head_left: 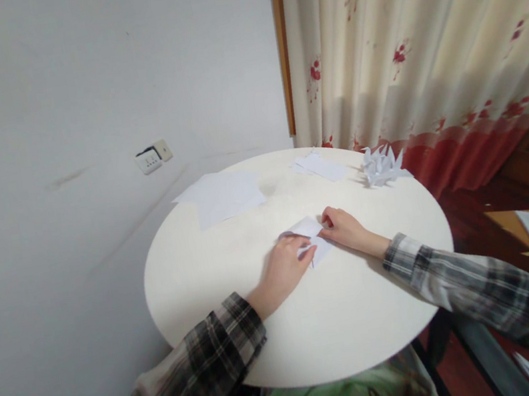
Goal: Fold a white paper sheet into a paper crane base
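A small sheet of white paper lies on the round white table between my hands, with its far part folded up and curling over. My left hand is at the paper's left side, fingers curled and closed on its edge. At the right side, my right hand pinches the edge of the fold between thumb and fingers. Part of the paper is hidden under the left fingers.
Large white sheets lie at the table's back left. Smaller paper pieces are at the back, and a cluster of folded paper shapes stands near the right rim. Beyond hangs a flowered curtain; a wall socket is at left.
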### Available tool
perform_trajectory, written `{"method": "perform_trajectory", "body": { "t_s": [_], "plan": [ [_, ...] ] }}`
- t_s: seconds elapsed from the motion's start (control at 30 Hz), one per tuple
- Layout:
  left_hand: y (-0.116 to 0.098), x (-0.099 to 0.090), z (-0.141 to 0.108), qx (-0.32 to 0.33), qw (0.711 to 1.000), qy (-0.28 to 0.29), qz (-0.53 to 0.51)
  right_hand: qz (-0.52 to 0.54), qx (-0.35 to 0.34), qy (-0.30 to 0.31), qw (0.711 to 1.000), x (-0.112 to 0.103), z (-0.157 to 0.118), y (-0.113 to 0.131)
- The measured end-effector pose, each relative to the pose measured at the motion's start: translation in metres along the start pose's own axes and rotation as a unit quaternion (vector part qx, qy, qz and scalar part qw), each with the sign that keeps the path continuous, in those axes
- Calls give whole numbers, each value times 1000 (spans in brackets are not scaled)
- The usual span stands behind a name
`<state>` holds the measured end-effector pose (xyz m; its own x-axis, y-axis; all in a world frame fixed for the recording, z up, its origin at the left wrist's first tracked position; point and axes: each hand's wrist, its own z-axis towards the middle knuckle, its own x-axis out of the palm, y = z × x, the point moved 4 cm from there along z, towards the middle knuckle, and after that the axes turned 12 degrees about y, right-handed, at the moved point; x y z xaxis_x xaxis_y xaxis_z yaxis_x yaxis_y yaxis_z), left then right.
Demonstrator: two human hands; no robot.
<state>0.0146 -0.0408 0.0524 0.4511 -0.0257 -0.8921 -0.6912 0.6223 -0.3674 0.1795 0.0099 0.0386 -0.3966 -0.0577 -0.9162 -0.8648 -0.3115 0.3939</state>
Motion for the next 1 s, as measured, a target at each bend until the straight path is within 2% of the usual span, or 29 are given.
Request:
{"method": "perform_trajectory", "body": {
  "t_s": [0.1, 0.27, 0.33, 0.53, 0.7, 0.77, 0.87, 0.93, 1.0],
  "plan": [
    [0, -4, 7, -38, 998, -46, 22, 0, -8, -2, 1000, 0, 0, 0],
    [-4, 1, 30, -17, 999, -33, -39, -5, -18, -5, 1000, 2, 1, -1],
    [-3, 2, 39, -32, 997, -28, -60, -4, -22, -9, 1000, 2, 1, -2],
    [0, -1, 52, -32, 995, -67, -60, -15, -58, -13, 998, 2, 3, 2],
    [-7, -20, 48, 31, 995, -92, 2, -11, -87, -10, 996, 2, 1, 5],
    [-11, -33, 44, 66, 989, -122, 48, -3, -95, -5, 995, 2, 0, 5],
    [-11, -52, 38, 83, 976, -185, 81, 10, -103, 6, 995, 2, -1, 7],
    [-9, -61, 38, 100, 973, -206, 37, 17, -107, 11, 994, 2, -1, 8],
    [-7, -65, 41, 126, 973, -183, -58, 23, -110, 15, 994, 2, -1, 9]
  ]
}}
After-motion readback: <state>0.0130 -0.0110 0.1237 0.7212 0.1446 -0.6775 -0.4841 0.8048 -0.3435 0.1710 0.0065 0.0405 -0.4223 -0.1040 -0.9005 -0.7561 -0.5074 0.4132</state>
